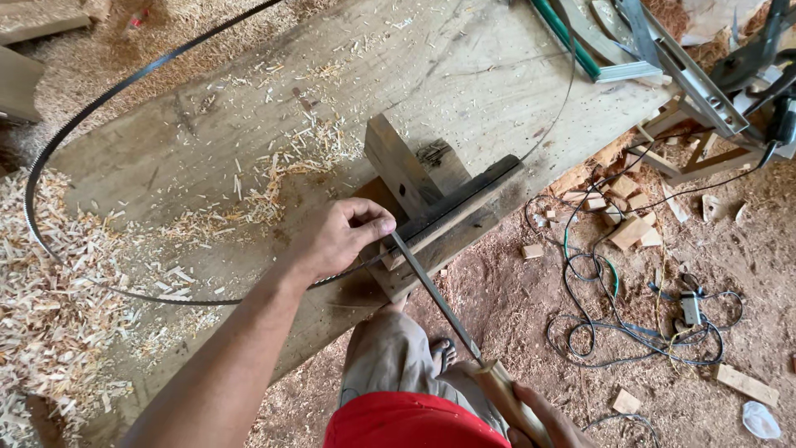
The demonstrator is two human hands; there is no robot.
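Workbench (249,124): left hand (336,236) pinches file (435,299) tip; right hand (543,423) grips handle.

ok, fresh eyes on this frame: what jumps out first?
The long file running diagonally at centre, its tip pinched by the left hand and its wooden handle gripped by the right hand, crossing the wooden clamp block. Next, the bandsaw blade looping across the shavings-strewn workbench.

No labelled packages, signs or screens were visible; only a crumpled whitish bag (759,419) lay on the dirt floor (514,307) at lower right.
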